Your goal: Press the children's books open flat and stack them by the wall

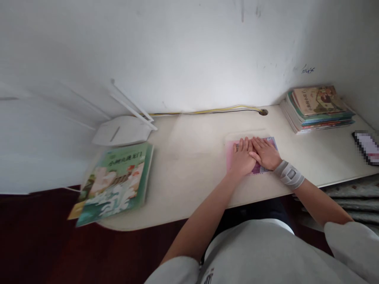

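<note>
My left hand and my right hand lie flat side by side on a thin pink and purple book in the middle of the pale desk. The fingers of both hands are stretched out and point toward the wall. The right hand slightly overlaps the left. A grey band wraps my right wrist. Most of the book's cover is hidden under my hands.
A green picture book lies on other books at the desk's left edge, partly overhanging it. Behind it sits a white router with antennas. A stack of books stands at the back right. A yellow cable runs along the wall. A dark object lies far right.
</note>
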`<action>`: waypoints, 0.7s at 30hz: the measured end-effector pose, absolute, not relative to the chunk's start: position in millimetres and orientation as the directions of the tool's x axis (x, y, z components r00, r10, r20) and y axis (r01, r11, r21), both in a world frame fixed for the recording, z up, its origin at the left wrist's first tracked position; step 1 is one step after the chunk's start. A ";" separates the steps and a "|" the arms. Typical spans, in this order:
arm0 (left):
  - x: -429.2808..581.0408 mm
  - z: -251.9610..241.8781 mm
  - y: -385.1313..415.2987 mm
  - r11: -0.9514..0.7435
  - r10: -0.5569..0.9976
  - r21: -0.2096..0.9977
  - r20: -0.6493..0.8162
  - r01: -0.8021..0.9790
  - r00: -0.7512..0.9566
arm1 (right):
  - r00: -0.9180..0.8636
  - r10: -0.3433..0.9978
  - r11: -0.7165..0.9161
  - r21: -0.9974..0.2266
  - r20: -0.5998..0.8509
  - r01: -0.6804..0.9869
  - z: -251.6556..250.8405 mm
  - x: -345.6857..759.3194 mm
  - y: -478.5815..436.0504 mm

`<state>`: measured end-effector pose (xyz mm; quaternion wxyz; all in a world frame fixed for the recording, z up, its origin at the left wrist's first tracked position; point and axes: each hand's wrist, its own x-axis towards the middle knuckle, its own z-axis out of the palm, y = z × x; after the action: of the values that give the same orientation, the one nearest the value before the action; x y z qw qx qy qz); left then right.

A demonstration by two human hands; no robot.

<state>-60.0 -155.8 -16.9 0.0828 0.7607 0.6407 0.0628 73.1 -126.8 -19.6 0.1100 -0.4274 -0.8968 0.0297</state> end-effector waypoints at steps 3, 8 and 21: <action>-75.9 -18.9 -155.3 -0.105 0.994 0.182 0.023 0.978 0.103 | -0.571 0.808 0.585 -0.089 0.141 0.806 -25.2 95.5 -117.8; -103.1 -18.8 -158.6 0.047 0.999 0.200 -0.009 0.979 -0.046 | -0.504 0.853 0.518 -0.093 0.135 0.851 -29.3 110.8 -112.1; -110.6 -15.0 -160.3 0.198 0.953 0.305 0.161 0.932 -0.255 | -0.506 0.850 0.513 -0.010 0.149 0.858 -3.7 91.3 -105.6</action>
<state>-110.6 -160.3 -15.0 0.0315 0.6093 0.7733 0.1723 91.3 -105.6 -3.7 0.0674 -0.4925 -0.8671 -0.0326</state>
